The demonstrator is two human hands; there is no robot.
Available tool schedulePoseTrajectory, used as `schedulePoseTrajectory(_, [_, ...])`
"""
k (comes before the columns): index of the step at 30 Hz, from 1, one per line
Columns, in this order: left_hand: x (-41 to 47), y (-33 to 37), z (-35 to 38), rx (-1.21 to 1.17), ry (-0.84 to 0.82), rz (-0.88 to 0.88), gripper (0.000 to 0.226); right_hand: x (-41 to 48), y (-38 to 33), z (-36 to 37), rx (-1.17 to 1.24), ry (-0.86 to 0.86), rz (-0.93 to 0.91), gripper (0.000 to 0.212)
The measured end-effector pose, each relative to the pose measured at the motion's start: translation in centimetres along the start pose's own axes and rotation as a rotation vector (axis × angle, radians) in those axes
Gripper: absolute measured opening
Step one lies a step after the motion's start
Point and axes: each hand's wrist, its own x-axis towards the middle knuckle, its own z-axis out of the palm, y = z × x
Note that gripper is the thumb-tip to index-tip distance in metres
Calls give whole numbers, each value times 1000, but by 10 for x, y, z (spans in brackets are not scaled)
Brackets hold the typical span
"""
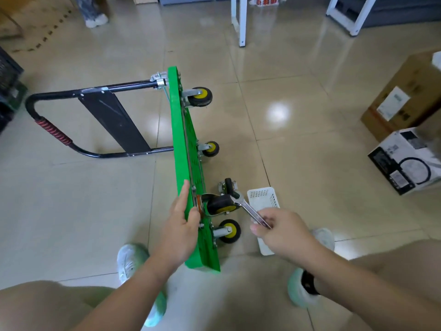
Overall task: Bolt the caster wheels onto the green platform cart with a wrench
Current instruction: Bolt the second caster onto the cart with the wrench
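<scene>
Cart of green plastic (185, 149) stands on edge on the floor, three yellow-hubbed black caster wheels (199, 96) apparently mounted. Left hand (182, 223) braces its deck, fingers flat; right hand (281, 231) pinches a silver steel wrench (248, 209) at another caster (218, 204), its bolting seemingly unfinished.

We note a green platform cart (182, 149), black handle (95, 90) with red-striped grip (53, 131), yellow-hubbed black caster wheels (200, 96), white perforated basket (263, 199).
</scene>
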Motion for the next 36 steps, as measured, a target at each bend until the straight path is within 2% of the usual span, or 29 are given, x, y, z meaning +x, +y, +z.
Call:
schedulePoseTrajectory(3, [5, -3, -4, 10, -7, -1, 64, 23, -15, -26, -52, -31, -59, 5])
schedulePoseTrajectory(7, [13, -9, -8, -6, -17, -6, 65, 68, -30, -44, -190, -102, -175, 11])
schedulePoseTrajectory(15, [58, 5, -24, -98, 15, -53, 55, 153, -50, -31, -422, -311, -376, 12])
schedulePoseTrajectory(17, [74, 6, -29, -111, 22, -62, 56, 168, -49, -21, -457, -375, -388, 18])
schedulePoseTrajectory(20, [88, 4, -30, -156, 14, -72, 53, 183, -45, -9, -498, -454, -389, 5])
schedulePoseTrajectory(22, [91, 1, -28, -166, 14, -80, 56, 190, -46, -5, -505, -489, -396, 11])
schedulePoseTrajectory(25, [93, -4, -25, -184, 1, -77, 58, 198, -49, -2, -487, -533, -372, 10])
schedulePoseTrajectory(28, [96, -4, -25, -198, -8, -77, 52, 204, -56, 1, -472, -589, -341, 15])
schedulePoseTrajectory(32, [98, -4, -27, -212, -28, -86, 59, 204, -65, -1, -403, -647, -308, 23])
schedulePoseTrajectory(34, [99, -2, -28, -224, -38, -95, 55, 202, -67, -2, -416, -663, -282, 17])
schedulePoseTrajectory(36, [100, -2, -28, -243, -44, -110, 60, 200, -66, -1, -439, -688, -254, 12])
